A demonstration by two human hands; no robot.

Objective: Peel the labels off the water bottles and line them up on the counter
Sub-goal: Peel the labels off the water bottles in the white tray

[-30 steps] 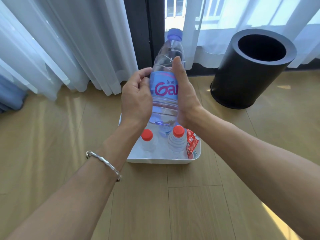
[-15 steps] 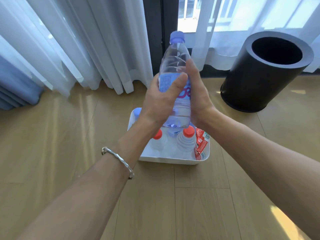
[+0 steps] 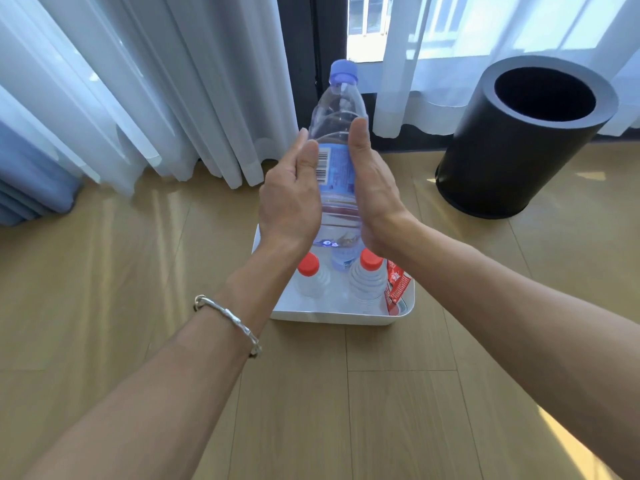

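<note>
Bottle point(image 3: 341, 109) at 12 o'clock | left hand point(image 3: 291, 199) flat on it | right hand point(image 3: 375, 195) grip: I can't tell | I'd find label point(image 3: 337, 168) seam, lift with nail.

Held bottle point(image 3: 332, 112) turned about its axis: label point(image 3: 334, 168) now shows its barcode, pink lettering gone from view. Left hand point(image 3: 287, 202), at its 9 o'clock, uncurled to a flat palm.
</note>
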